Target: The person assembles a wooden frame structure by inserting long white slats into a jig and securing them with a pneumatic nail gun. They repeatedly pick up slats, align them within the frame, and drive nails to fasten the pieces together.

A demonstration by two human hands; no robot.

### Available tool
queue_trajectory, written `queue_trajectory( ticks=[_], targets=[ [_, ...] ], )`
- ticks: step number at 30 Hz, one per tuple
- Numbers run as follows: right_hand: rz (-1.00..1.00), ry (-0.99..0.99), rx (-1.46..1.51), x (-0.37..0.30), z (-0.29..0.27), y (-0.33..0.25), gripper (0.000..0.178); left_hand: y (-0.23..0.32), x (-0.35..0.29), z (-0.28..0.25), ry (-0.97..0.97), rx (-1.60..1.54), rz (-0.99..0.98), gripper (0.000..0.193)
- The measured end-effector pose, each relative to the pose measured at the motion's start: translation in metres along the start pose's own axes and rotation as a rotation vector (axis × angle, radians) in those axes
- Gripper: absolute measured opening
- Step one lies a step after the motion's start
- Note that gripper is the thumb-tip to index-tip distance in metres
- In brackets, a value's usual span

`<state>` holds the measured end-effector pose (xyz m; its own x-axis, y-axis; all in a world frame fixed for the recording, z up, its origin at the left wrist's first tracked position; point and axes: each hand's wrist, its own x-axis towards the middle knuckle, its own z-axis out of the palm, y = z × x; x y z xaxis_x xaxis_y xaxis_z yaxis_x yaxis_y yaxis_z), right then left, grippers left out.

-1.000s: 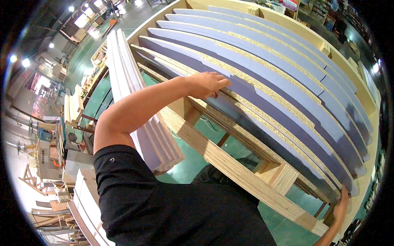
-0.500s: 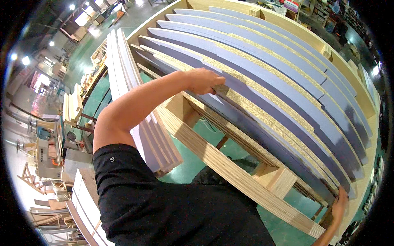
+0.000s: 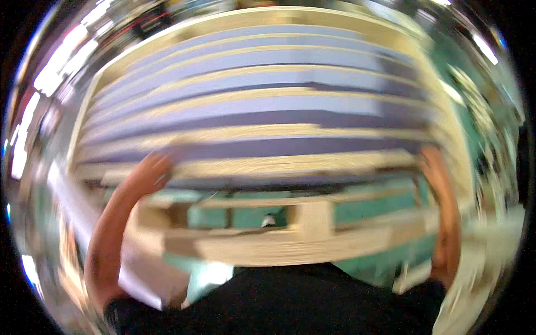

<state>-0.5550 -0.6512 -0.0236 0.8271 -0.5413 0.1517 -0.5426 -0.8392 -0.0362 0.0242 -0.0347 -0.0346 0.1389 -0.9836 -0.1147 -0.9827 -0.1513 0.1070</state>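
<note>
The board (image 3: 290,165) lay between the left fingers (image 3: 163,161) and right fingers (image 3: 430,154), their opening and hold too blurred to tell; guiding both ends evenly seemed wise.

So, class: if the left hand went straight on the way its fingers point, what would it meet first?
The left hand would probably meet the purple-grey face of the upright board ahead; blur leaves depth unclear.
</note>
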Motion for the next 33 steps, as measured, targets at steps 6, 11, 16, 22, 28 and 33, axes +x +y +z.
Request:
queue_trajectory(
  ticks=[6,11,16,22,28,33],
  targets=[
    [-0.011,-0.032,-0.024,0.076,0.027,0.025,0.032,-0.003,-0.100,-0.008,-0.037,0.066,-0.360,0.050],
    [0.030,-0.071,0.062,0.072,0.016,0.029,0.035,0.011,-0.096,-0.016,-0.066,0.079,-0.408,0.058],
    [0.046,0.015,-0.008,0.058,0.009,0.069,0.035,-0.010,-0.106,0.003,-0.082,0.083,-0.391,0.066],
    [0.112,-0.131,0.109,0.103,0.016,0.051,0.041,0.024,-0.093,-0.031,-0.094,-0.027,-0.491,0.044],
    [0.105,-0.401,0.300,0.094,-0.025,-0.052,0.088,0.022,-0.077,-0.022,-0.146,0.071,-0.325,0.039],
    [-0.122,-0.453,0.115,0.073,-0.007,-0.094,0.059,0.037,-0.048,-0.023,-0.119,0.028,-0.292,0.043]
  ],
)
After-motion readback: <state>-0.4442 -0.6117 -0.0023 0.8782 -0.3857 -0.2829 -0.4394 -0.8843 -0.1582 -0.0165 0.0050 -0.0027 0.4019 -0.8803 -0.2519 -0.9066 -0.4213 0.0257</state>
